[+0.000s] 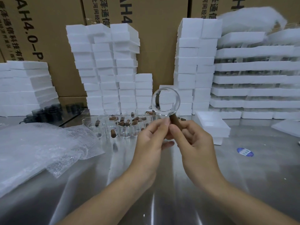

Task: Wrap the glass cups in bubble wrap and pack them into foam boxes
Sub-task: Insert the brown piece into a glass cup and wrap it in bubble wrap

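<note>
The left hand (pixel 150 138) and right hand (pixel 193 140) pinched only the brown wooden handle (pixel 175 120) of the clear round glass cup (pixel 165 102) (above the shiny steel table (pixel 162 184)); a slip could shatter it.

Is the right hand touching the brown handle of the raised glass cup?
Touching. The head view shows the right hand with its thumb and fingers closed around the handle, just below the cup.
</note>
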The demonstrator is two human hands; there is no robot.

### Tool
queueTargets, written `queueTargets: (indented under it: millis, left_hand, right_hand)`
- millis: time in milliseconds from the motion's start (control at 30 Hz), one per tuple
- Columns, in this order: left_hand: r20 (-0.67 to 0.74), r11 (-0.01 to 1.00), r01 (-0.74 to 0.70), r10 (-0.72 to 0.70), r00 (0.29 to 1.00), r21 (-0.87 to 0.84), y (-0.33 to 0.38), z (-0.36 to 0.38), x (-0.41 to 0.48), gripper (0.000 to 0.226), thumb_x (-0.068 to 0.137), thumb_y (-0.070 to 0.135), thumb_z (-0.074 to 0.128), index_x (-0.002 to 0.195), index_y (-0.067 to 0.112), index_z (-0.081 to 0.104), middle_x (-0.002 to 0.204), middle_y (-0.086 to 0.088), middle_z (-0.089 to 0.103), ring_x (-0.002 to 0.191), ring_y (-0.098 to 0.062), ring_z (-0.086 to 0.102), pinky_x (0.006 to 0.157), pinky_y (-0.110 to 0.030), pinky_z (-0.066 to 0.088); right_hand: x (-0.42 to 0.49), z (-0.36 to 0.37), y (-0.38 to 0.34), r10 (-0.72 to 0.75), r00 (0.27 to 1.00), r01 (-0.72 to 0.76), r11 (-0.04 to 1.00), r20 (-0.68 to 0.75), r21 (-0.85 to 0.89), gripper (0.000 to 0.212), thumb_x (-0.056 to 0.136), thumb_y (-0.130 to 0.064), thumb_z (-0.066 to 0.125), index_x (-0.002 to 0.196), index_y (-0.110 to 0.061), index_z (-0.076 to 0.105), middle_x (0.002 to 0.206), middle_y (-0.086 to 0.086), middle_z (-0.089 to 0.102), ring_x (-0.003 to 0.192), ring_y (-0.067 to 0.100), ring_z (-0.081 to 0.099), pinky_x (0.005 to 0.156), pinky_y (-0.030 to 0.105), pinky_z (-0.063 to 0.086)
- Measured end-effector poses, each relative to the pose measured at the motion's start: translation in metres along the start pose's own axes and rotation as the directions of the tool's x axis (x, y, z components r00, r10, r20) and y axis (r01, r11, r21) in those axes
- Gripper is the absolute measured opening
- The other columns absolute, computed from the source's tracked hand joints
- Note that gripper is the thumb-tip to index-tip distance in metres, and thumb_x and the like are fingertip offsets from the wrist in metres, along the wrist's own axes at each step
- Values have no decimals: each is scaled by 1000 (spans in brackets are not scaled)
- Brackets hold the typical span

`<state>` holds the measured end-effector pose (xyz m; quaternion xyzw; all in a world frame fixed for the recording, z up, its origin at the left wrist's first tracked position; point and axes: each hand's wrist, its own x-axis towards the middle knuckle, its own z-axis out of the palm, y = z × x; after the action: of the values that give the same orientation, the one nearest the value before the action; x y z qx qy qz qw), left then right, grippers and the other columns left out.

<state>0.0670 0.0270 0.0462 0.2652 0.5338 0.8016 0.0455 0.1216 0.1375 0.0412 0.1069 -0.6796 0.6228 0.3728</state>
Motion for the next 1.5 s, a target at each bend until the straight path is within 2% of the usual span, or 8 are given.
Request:
queueTargets:
  millis: [167,267,433,567,833,1067,1333,1500]
  left_hand:
    - [137,998,41,-34,990,-50,3,-6,2,37,104,45,56,115,22,82,118,-12,80,108,-25,77,96,-36,61]
    - [145,998,38,-29,989,-59,2,-6,3,39,104,47,54,116,22,82,117,-12,79,106,-24,77,94,-36,60]
    - [152,993,75,-60,986,-96,3,-7,2,43,103,49,52,119,21,81,118,-11,79,108,-22,76,90,-31,60]
    - [145,986,109,-91,985,-122,2,-6,1,46,100,50,50,119,23,82,124,-11,77,111,-23,74,101,-42,52]
    - [120,985,123,-108,987,-119,5,-5,-1,45,100,48,48,117,24,82,125,-11,77,112,-23,73,98,-38,56]
    - [129,991,94,-82,988,-92,9,-5,0,45,101,46,46,117,24,83,119,-12,79,108,-24,75,85,-28,60]
    - [166,994,68,-54,985,-83,13,-5,-1,45,102,45,44,117,27,83,112,-7,80,104,-20,75,93,-34,61]
    - [164,990,95,-78,983,-100,13,-5,-2,45,101,47,46,117,25,82,112,-10,79,104,-24,75,83,-28,60]
  right_hand:
    - [-2,3,1,29,999,-29,999,25,14,13,98,-30,71,107,-21,75,102,-4,81,102,6,75,88,22,58]
    - [-3,4,0,26,999,-26,999,23,19,16,95,-32,72,104,-19,76,109,-7,79,103,2,74,89,27,59]
    - [-3,4,-2,13,999,-12,1000,40,-10,7,97,-31,74,100,-25,76,103,-4,79,98,15,77,91,54,60]
    - [-3,4,-2,-10,997,14,999,83,-45,13,97,-37,72,105,-27,75,90,1,80,92,22,77,86,62,58]
    - [-1,3,-1,-14,996,19,998,86,-58,9,97,-32,73,103,-26,75,88,0,80,91,20,78,84,60,59]
    - [0,2,-3,8,995,-3,999,100,-43,11,97,-33,74,106,-26,75,91,2,80,93,22,78,87,62,58]
    - [1,2,-5,-11,995,14,999,102,-30,13,98,-31,74,107,-21,74,90,2,80,93,24,78,87,62,58]
    - [0,2,-3,13,994,-10,1000,109,-22,11,98,-29,74,107,-23,75,89,2,80,92,22,78,87,60,59]
